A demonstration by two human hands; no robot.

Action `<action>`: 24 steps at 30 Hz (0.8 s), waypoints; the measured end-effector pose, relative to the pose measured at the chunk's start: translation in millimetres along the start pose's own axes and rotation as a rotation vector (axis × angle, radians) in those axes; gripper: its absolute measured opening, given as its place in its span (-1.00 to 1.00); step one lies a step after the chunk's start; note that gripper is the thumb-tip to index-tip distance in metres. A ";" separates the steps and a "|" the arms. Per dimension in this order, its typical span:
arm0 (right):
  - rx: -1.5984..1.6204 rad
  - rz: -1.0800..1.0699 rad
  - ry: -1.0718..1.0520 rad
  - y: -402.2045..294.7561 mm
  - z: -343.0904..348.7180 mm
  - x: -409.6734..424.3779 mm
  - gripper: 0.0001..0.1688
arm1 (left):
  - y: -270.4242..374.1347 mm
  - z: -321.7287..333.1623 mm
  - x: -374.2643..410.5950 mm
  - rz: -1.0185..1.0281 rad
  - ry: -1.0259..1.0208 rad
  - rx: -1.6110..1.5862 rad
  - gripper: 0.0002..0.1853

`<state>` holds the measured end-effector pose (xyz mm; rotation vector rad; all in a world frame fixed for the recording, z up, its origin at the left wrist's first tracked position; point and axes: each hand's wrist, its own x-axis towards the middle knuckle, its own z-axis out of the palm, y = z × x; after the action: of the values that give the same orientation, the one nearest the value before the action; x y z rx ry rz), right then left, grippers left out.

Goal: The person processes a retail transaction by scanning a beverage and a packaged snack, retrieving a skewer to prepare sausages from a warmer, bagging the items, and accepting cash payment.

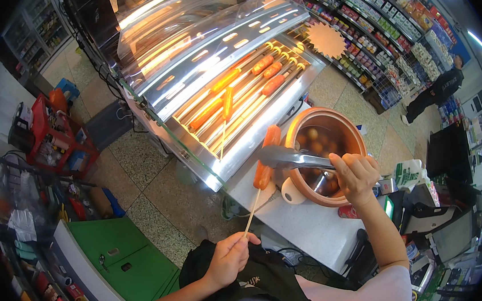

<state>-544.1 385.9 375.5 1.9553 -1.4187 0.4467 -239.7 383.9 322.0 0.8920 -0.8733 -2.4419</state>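
Note:
My left hand grips the lower end of a thin wooden skewer that bears a sausage. Metal tongs are in my right hand, their broad tips against or just over the sausage. Behind the sausage stands a sausage roller grill with several sausages on its rollers; a skewered yellowish sausage lies slanting across them. Below the tongs, a brown earthenware pot holds dark liquid and several round eggs. Part of its inside is hidden by the tongs.
The pot stands on a white counter, with a red can beside it. A curved clear cover rises over the grill. Green cabinet doors are at lower left. A person stands near the shelves at far right.

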 end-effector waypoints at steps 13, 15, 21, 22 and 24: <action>-0.049 0.106 0.058 1.8 2.8 -9.3 -0.52 | -12.3 -3.7 23.4 0.320 0.039 0.335 -0.74; -0.039 0.230 0.086 3.9 4.3 -14.6 -0.47 | -10.2 -0.1 25.5 0.406 0.064 0.444 -0.73; 1.346 1.256 -0.361 -0.7 -12.6 -35.5 -0.36 | -9.3 -2.8 31.8 0.542 0.145 0.587 -0.72; 1.746 1.370 -0.419 -0.4 -19.6 -38.6 -0.35 | -11.1 -4.2 34.4 0.552 0.143 0.603 -0.72; 2.003 1.383 -0.612 -5.7 -26.4 -36.8 -0.25 | -15.7 -5.5 39.3 0.571 0.143 0.638 -0.71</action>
<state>-548.8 430.9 369.8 1.5327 -3.2247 2.9596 -266.4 371.7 291.2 0.8435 -1.6294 -1.6060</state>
